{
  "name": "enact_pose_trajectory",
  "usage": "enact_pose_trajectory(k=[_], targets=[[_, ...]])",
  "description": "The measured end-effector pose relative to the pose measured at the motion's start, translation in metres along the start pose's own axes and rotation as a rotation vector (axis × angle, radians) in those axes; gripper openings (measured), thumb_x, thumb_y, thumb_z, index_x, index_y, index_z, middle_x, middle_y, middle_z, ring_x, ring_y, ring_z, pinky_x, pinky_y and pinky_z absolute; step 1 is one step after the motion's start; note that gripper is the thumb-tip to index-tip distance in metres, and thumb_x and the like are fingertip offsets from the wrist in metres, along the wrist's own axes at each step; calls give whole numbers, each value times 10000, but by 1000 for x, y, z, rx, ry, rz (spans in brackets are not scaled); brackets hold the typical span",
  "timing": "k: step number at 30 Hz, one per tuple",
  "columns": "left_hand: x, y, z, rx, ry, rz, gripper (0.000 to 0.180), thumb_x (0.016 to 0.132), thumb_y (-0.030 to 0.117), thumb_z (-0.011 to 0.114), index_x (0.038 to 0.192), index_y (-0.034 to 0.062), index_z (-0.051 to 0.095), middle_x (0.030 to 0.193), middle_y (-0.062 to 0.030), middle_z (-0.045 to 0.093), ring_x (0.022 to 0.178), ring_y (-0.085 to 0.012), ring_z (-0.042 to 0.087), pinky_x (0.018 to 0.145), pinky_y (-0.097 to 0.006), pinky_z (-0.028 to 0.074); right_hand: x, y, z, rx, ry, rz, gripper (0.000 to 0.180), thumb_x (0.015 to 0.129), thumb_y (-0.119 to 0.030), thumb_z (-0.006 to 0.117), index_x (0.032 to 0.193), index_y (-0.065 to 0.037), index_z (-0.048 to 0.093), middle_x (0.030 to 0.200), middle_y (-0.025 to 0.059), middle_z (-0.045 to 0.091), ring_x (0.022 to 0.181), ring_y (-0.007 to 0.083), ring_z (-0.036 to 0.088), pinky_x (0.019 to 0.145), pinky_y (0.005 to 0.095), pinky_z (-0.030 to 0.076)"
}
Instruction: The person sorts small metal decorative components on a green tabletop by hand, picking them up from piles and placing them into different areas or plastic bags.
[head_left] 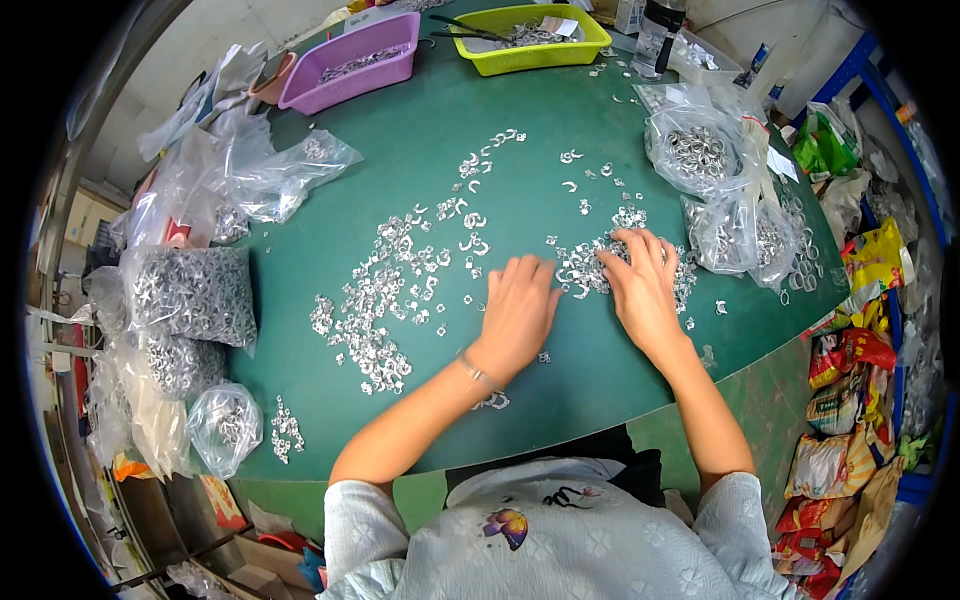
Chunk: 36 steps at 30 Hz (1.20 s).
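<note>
Small silvery metal pieces, many shaped like open rings, lie loose on a green table. My right hand rests on the right-hand pile of metal pieces, its fingers apart and bent down into it. My left hand is just left of that pile, slightly blurred; its fingers reach forward with the thumb apart, and no piece shows in it. What lies under both palms is hidden. A wider spread of metal pieces lies left of my left hand, with a thin trail running away toward the far side.
At the far edge stand a purple basin and a yellow-green basin holding metal parts, beside a clear bottle. Filled plastic bags line the left side. More bags of rings sit at right, near a blue rack.
</note>
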<state>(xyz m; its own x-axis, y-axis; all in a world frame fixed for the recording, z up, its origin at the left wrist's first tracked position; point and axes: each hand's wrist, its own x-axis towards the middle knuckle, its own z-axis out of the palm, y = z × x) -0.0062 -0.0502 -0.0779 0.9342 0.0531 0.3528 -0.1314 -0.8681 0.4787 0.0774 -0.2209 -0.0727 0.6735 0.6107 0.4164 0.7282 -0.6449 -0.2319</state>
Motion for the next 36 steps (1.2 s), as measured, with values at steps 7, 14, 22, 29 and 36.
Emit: enact_pose_trajectory(k=[7, 14, 22, 29, 36], targets=[[4, -6, 3, -238, -63, -139, 152, 764, 18, 680, 900, 37, 614, 897, -89, 586, 845, -257, 579, 737, -360, 438, -9, 9, -3, 233, 23, 54, 258, 665, -70, 765, 851, -55, 587, 1116, 71, 569, 1147, 285, 487, 991, 464, 278], [-48, 2, -51, -469, -361, -208, 117, 756, -29, 646, 856, 16, 606, 811, -98, 607, 757, -246, 623, 673, -340, 487, -38, -25, -41, 384, -122, -33, 242, 672, -72, 757, 860, -59, 605, 1021, 49, 605, 1058, 270, 536, 959, 432, 303], [-59, 11, -64, -238, -395, -45, 246, 793, 2, 629, 1035, 32, 590, 1028, -121, 583, 982, -312, 550, 870, -412, 423, -13, -15, -21, 291, -6, 29, 218, 769, -39, 671, 986, -53, 666, 1100, 76, 582, 1043, 278, 504, 924, 420, 333], [-1, 2, -1, -256, -86, 56, 300, 799, 19, 637, 1094, 34, 586, 1058, -118, 558, 990, -302, 530, 861, -402, 418, -14, 1, -2, 205, -14, 2, 173, 731, -68, 725, 883, -65, 642, 1134, 62, 577, 1086, 276, 498, 929, 423, 315], [1, -21, 0, 27, -15, 12, 276, 804, 17, 626, 1077, 49, 603, 1068, -88, 548, 975, -260, 517, 796, -361, 374, -40, -7, -31, 439, -124, 111, 150, 698, -69, 753, 800, -76, 643, 1025, 35, 600, 1044, 250, 506, 889, 371, 329]])
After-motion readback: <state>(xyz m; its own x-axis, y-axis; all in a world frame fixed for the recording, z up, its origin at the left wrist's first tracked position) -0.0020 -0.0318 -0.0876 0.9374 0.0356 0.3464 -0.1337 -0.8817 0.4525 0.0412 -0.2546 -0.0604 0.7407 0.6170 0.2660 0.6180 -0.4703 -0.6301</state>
